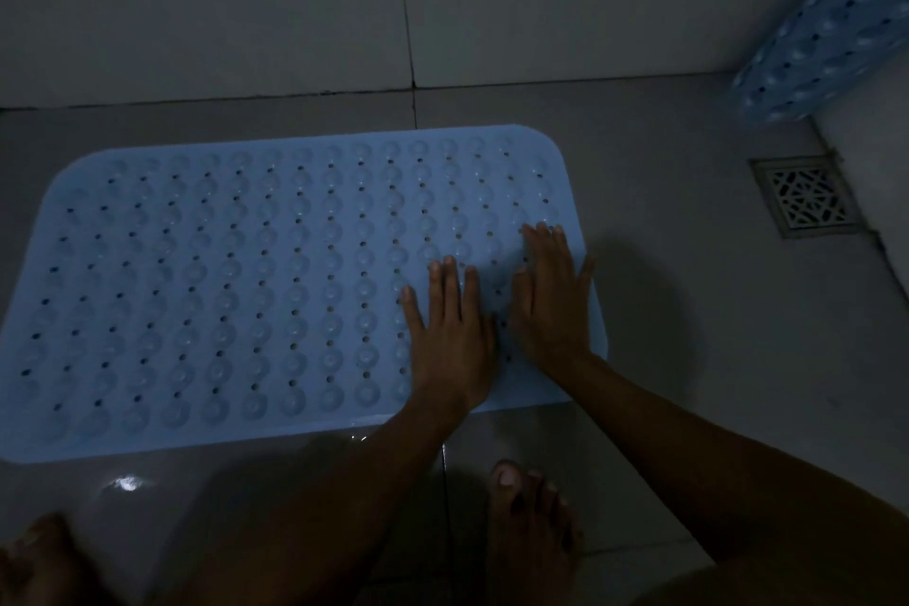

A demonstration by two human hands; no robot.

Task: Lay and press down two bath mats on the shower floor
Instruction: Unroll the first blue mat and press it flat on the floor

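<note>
Blue bath mat [236,290] flat on shower floor [688,310], L hand [450,335] & R hand [551,305] fingers straight, pressing mat's right end, 2nd mat [826,35] rolled far right, drain [806,197] near it.

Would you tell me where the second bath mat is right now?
In the head view, the second bath mat is at the upper right, in the corner against the wall, just beyond the floor drain.

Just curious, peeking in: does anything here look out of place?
Only the second bath mat: it leans against the wall in the far right corner instead of lying flat like the first mat under both hands.
</note>
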